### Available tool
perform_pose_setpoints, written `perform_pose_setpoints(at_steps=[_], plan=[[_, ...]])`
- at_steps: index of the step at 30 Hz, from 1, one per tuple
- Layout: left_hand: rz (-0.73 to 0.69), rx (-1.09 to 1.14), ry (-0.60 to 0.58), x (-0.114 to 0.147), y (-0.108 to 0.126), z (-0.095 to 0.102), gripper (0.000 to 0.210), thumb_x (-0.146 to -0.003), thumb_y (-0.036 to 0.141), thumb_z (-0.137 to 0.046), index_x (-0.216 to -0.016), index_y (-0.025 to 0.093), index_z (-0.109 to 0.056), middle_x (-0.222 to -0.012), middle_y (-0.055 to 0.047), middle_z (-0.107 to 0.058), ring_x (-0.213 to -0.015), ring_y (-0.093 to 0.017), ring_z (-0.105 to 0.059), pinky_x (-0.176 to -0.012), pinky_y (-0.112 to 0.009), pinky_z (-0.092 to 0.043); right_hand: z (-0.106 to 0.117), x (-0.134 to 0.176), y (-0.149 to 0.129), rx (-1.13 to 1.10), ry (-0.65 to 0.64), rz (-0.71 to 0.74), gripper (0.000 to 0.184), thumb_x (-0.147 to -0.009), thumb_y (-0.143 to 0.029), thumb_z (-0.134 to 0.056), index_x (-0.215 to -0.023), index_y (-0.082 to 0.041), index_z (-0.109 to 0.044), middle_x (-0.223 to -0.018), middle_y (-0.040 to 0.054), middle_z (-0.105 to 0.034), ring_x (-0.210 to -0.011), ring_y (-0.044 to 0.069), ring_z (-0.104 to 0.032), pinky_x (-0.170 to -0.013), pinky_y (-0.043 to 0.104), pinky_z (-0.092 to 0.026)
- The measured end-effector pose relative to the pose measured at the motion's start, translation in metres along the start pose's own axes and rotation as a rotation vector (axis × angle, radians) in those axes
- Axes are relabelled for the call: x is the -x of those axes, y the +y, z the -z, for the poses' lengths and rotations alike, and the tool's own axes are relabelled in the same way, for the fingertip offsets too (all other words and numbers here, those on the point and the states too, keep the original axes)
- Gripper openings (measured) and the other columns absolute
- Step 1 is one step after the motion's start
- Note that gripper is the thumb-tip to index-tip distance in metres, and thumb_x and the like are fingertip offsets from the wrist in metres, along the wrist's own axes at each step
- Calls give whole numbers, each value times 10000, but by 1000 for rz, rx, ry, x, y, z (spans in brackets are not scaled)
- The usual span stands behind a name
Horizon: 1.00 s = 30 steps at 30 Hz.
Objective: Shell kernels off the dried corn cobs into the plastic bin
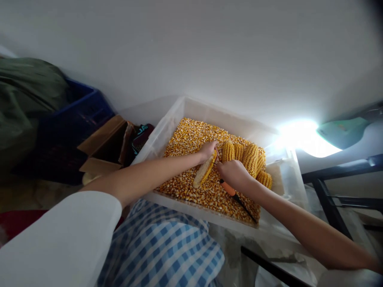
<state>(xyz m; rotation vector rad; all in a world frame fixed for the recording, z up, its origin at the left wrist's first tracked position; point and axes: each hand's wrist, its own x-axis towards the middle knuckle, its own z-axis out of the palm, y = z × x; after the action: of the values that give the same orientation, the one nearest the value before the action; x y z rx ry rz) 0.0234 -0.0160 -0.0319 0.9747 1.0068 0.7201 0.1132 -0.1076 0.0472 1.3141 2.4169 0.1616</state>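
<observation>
A partly stripped corn cob (pixel 202 175) is in my left hand (pixel 208 150), whose fingers close around its upper end. Its pale bare side faces me, while yellow kernels still cover the other side. Beside it, my right hand (pixel 233 173) is curled shut near the cob's upper end. A small dark tip shows between that hand and the cob; what the fingers grip is hidden. Just below the right hand, a tool with an orange handle (pixel 228 188) and a dark, narrow end slants across loose corn kernels (pixel 188 191). I cannot make out whether the hand touches it.
The kernels fill a translucent plastic bin (pixel 172 127). Several whole corn cobs (pixel 250 157) lie at its right. An open cardboard box (pixel 103 141) and a blue crate (pixel 86 103) stand left. Right are a bright lamp (pixel 311 139) and a black frame (pixel 332 211). Blue checked cloth (pixel 161 247) is in front.
</observation>
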Motion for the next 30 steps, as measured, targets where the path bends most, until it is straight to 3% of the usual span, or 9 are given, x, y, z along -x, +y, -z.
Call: perform_pose_setpoints(at_steps=[11, 18, 23, 30], plan=[[13, 22, 52, 7, 7, -3, 324, -766, 357, -294, -504, 182, -368, -382, 8, -431, -332, -110, -436, -404, -243, -362, -8, -3, -6, -47, 16, -55, 190, -753, -84, -392, -810, -99, -573, -679, 114, -623, -617, 191, -584, -525, 251, -387], [-104, -144, 52, 2, 2, -1, 368, -764, 384, -291, -475, 177, -387, -397, 4, -449, -391, -110, -465, -459, -232, -372, 0, -11, 24, -87, 37, 143, 304, -811, -204, -345, -713, -102, -614, -636, 100, -614, -582, 151, -550, -545, 233, -320], [-222, -379, 134, -5, 1, -3, 384, -766, 343, -304, -439, 173, -411, -424, -6, -456, -460, -108, -448, -533, -222, -354, -4, -13, 45, -331, 70, 294, 291, -806, -217, -357, -744, -129, -627, -687, 50, -621, -596, 102, -511, -570, 201, -298], [-384, -438, -43, -13, -4, -7, 401, -779, 337, -266, -450, 170, -424, -454, -5, -445, -489, -108, -419, -545, -223, -331, -12, -10, 61, -700, 23, 341, 344, -809, -335, -370, -762, -123, -638, -616, -16, -576, -521, 63, -422, -540, 168, -290]])
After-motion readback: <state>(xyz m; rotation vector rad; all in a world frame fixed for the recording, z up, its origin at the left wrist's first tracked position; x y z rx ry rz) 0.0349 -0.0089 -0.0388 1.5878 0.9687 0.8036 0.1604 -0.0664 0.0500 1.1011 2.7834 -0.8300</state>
